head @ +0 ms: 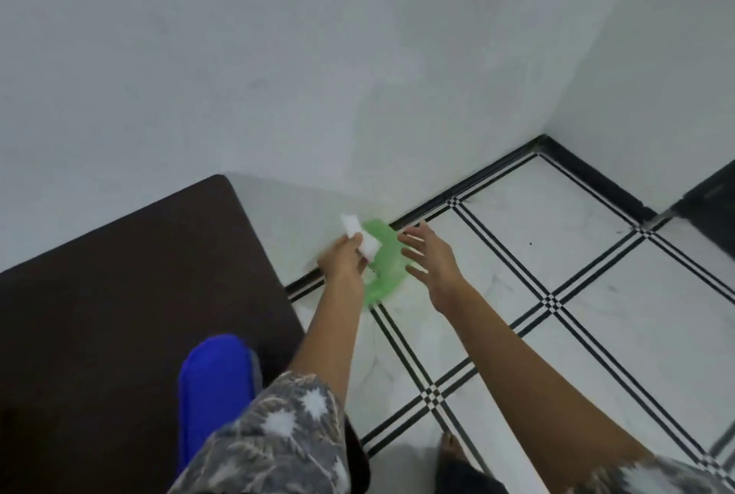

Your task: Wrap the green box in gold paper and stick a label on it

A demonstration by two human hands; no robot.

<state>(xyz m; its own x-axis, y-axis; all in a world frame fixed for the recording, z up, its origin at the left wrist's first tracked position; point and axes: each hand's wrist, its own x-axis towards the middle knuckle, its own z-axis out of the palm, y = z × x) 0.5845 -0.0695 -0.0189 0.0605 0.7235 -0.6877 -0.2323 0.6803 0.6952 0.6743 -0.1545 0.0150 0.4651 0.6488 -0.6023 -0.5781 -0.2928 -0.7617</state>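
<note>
My left hand [343, 258] pinches a small white piece of paper [358, 235] out over the floor, right of the dark table. Just below and behind that paper stands a round green container [384, 266] on the floor by the wall; it is blurred. My right hand [431, 255] hovers to the right of the green container with fingers spread and holds nothing. No green box and no gold paper show in this view.
A dark brown table [119, 294] fills the lower left, with a blue object [214, 386] at its near edge. White walls meet at a corner at the right. The floor [557, 294] is white tile with black lines. A bare foot [451, 450] stands below.
</note>
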